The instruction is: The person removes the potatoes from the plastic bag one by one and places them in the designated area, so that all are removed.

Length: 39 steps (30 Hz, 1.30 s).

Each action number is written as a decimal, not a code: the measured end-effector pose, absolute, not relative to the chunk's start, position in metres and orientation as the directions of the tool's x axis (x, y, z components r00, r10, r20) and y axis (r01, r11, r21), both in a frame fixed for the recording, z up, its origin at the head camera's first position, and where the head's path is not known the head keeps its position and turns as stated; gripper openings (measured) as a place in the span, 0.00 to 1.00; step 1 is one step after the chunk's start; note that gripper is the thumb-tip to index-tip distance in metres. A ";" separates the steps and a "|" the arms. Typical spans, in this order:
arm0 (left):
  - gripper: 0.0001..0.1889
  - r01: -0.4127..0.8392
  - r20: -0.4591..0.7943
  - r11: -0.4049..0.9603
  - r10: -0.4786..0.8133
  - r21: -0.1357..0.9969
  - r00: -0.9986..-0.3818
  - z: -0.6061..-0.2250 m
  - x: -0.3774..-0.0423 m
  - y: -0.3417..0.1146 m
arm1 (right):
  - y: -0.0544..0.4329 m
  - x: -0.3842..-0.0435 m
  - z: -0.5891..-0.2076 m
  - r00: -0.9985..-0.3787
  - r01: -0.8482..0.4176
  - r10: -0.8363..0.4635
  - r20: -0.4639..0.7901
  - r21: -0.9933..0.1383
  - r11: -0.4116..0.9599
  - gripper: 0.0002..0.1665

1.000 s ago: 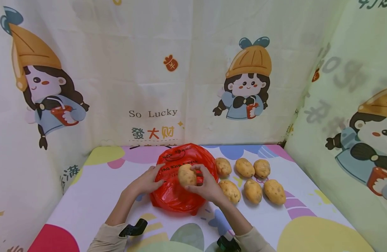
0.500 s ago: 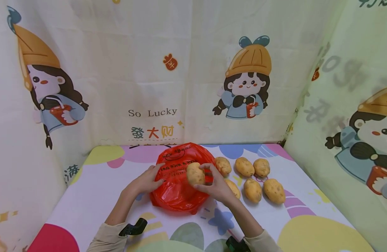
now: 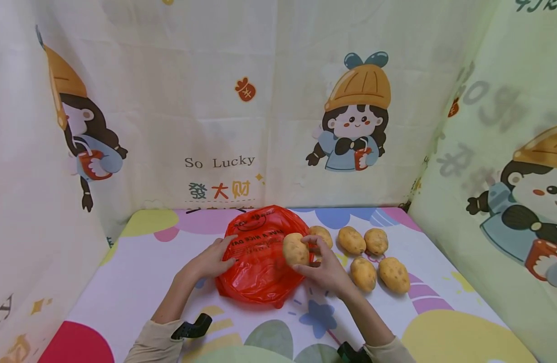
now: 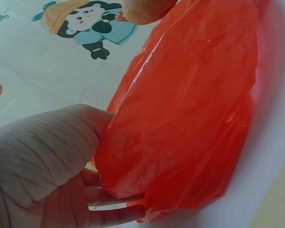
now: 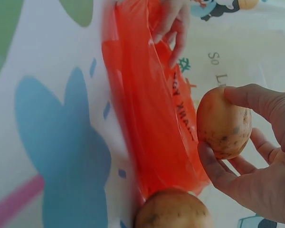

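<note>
A potato [image 3: 295, 249] is pinched between the thumb and fingers of my right hand [image 3: 325, 269], held in front of the red plastic bag's right side. In the right wrist view this potato [image 5: 223, 122] shows dark specks, and the hand [image 5: 263, 161] grips it from one side. The red plastic bag [image 3: 260, 282] sits puffed up on the table, with black print on it. My left hand [image 3: 212, 259] rests against the bag's left edge, thumb and fingers spread. In the left wrist view its fingers [image 4: 116, 217] lie fairly straight along the red bag [image 4: 190, 104].
Several potatoes [image 3: 363, 275] lie in two loose rows right of the bag; one is mostly hidden behind my right hand. The table [image 3: 137, 282] has a colourful patterned cover. A printed cloth [image 3: 287, 126] hangs behind it and along both sides.
My right hand has moved to the right with the potato, from over the bag's middle to its right side. The left hand and the bag have stayed nearly still.
</note>
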<state>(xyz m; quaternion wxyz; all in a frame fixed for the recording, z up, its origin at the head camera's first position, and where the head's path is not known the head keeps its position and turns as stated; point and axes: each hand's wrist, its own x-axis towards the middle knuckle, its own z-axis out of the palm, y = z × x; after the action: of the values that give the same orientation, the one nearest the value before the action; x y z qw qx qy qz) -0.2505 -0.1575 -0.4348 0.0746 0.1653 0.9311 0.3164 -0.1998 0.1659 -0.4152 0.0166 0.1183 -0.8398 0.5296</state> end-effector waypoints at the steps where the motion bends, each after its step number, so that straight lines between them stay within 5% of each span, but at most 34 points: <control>1: 0.38 0.263 -0.034 0.745 0.357 0.613 -0.933 -0.435 -0.251 -0.157 | 0.168 -0.199 -0.415 -0.972 -0.215 -0.176 0.153 -0.885 0.414 0.37; 39: 0.37 0.273 -0.035 0.749 0.367 0.604 -0.930 -0.433 -0.250 -0.156 | 0.234 -0.185 -0.404 -0.990 -0.142 -0.054 0.131 -0.889 0.436 0.42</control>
<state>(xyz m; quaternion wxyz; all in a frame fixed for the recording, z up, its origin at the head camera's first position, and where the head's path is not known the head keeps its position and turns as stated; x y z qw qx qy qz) -0.2499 -0.1557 -0.4335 0.0758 0.1716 0.9321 0.3098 -0.1846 0.2335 -0.4038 0.0415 0.0579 -0.8462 0.5281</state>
